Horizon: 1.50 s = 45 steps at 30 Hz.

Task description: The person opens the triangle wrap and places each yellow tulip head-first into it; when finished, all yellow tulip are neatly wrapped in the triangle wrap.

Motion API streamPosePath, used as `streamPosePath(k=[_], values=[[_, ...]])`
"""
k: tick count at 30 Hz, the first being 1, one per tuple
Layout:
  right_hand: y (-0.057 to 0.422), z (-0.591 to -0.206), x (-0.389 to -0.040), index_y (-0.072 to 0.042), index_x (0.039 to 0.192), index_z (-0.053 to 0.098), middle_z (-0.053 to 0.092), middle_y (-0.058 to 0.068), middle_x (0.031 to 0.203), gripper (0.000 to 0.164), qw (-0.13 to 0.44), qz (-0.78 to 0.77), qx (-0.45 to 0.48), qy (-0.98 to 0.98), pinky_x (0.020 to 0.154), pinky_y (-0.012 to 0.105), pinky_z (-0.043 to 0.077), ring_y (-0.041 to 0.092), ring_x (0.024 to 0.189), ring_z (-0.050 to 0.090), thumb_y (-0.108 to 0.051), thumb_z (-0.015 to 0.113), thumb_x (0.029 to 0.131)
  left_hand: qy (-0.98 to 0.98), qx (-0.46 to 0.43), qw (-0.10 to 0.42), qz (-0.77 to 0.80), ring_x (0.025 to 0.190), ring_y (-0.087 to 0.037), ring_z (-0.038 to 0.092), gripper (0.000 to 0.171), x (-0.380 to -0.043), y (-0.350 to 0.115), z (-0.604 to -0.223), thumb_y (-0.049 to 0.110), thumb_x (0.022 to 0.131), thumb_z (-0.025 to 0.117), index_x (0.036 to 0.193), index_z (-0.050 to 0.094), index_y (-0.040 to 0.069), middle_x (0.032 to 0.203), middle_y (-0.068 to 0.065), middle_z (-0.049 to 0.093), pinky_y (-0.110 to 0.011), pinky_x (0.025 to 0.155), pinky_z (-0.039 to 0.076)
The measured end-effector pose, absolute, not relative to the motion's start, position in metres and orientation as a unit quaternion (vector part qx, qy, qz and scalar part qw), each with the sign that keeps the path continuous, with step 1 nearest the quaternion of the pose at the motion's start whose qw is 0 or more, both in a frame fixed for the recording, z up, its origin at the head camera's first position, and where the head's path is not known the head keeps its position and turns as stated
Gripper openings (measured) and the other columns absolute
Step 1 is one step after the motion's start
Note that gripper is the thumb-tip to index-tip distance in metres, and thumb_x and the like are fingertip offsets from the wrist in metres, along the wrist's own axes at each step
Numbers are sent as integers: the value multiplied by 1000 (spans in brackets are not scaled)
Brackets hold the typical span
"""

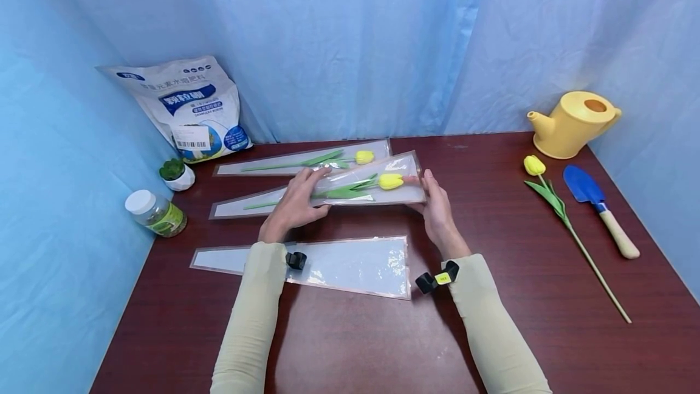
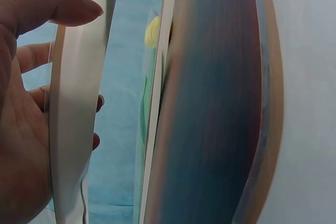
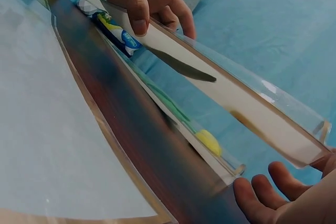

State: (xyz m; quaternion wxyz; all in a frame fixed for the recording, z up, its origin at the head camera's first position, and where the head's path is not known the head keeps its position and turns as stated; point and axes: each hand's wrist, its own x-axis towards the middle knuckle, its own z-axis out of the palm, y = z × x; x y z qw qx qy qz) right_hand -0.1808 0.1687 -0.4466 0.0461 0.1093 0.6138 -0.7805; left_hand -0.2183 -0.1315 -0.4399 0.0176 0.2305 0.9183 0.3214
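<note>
My left hand point(image 1: 298, 202) grips a tapered flower sleeve point(image 1: 361, 195), clear in front and white behind, thumb on its near edge and fingers beyond the far edge. Inside it lies a yellow tulip point(image 1: 391, 182) with its green leaves. At the wide end is my right hand point(image 1: 440, 214). One of its fingers reaches in at that end, close to the bloom, showing through the plastic, while others extend loosely below in the right wrist view. The held sleeve is tilted above the table. Behind it lies another filled sleeve point(image 1: 268, 166); an unfilled sleeve point(image 1: 350, 266) lies in front.
A loose yellow tulip point(image 1: 569, 224), a blue trowel point(image 1: 585, 186) and a yellow watering can point(image 1: 566, 126) are at the right. At the left stand a fertilizer bag point(image 1: 188, 108), a small potted succulent point(image 1: 177, 176) and a jar point(image 1: 158, 214). Blue curtains point(image 1: 350, 47) surround the table.
</note>
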Motion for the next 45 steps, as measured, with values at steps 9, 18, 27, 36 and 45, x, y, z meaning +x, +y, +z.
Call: streamPosePath(k=[9,18,27,36,45], values=[[173,-450,-180,-27,98,72,39,4,155,46,92,-771,84,625,96,37,52,16,125,50,-54,36,105,921,226,22,317,124,-33,45,78,-218,-131,-441,20,82,76,152,42,21,138,-13,49,-56,109,40],[177,-453,-182,-10,120,69,55,-1,136,35,92,-751,88,648,89,28,57,10,117,54,-36,51,104,924,218,42,311,129,-35,44,79,-220,-133,-441,20,83,76,153,39,21,139,-13,48,-57,111,39],[181,-465,-185,4,106,67,62,-13,73,22,56,-632,95,767,65,19,52,1,65,56,-14,65,95,936,210,61,277,139,-37,40,80,-222,-138,-444,17,83,77,153,39,20,144,-14,48,-56,119,32],[178,-471,-185,-6,97,76,72,8,76,20,22,-458,45,888,79,29,47,15,73,62,-24,68,92,952,193,78,227,140,-38,40,75,-223,-140,-447,18,85,79,151,42,15,145,-17,50,-55,126,15],[172,-472,-184,-4,103,76,66,17,114,22,9,-418,22,908,97,46,47,30,103,66,-22,66,94,957,167,88,221,142,-38,38,75,-222,-145,-447,18,87,79,151,40,17,149,-17,47,-58,126,14]])
